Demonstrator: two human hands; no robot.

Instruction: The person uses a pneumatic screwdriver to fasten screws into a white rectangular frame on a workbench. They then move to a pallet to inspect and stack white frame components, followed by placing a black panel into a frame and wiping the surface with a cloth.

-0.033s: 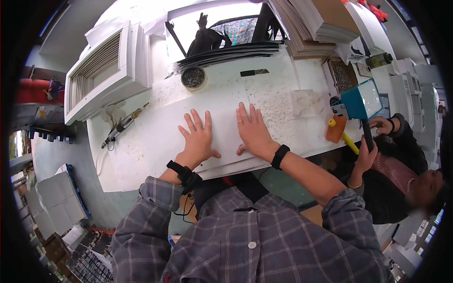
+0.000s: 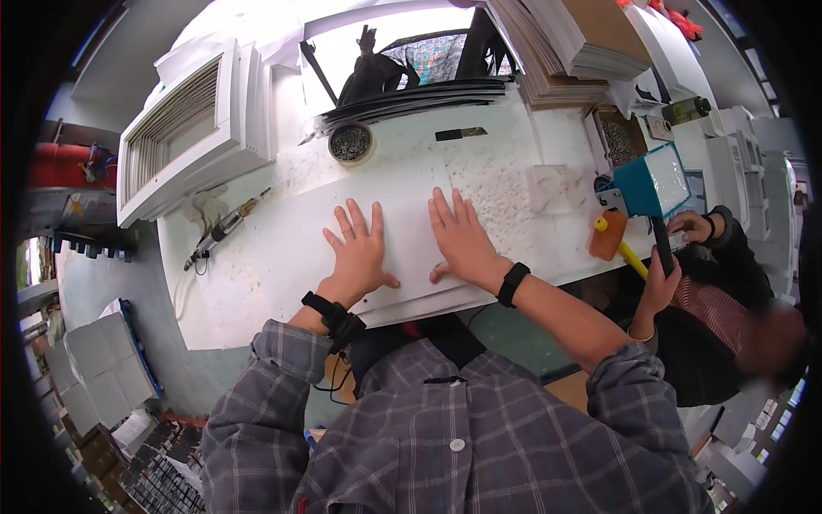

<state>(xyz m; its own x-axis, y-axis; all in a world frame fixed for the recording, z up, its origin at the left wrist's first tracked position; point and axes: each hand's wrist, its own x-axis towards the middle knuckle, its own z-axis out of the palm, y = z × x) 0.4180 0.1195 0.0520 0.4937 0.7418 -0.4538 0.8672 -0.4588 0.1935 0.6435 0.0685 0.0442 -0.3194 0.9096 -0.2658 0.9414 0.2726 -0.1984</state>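
My left hand [image 2: 358,257] lies flat, palm down, its fingers spread on a white sheet or panel [image 2: 325,304] on the worktable. To its right, my right hand [image 2: 465,240] also rests flat with the thumb held apart. Both hands are open and hold nothing. Beyond them stands a round container of small metal pieces [image 2: 350,143]. A flat dark tool with a light tip [image 2: 461,134] lies farther right. On the left of the table is a slim power screwdriver [image 2: 226,233] with a cord.
White frames [image 2: 231,128] are stacked at the left. Dark strips [image 2: 411,98] lie along the back, beside stacked brown boards [image 2: 591,43]. At the right, a co-worker's hand [image 2: 659,283] grips the black handle of a teal box-like thing [image 2: 638,187]; a yellow-handled tool [image 2: 632,257] lies nearby.
The teal thing and the co-worker's hand on its handle have shifted slightly left. My own hands stay in place.
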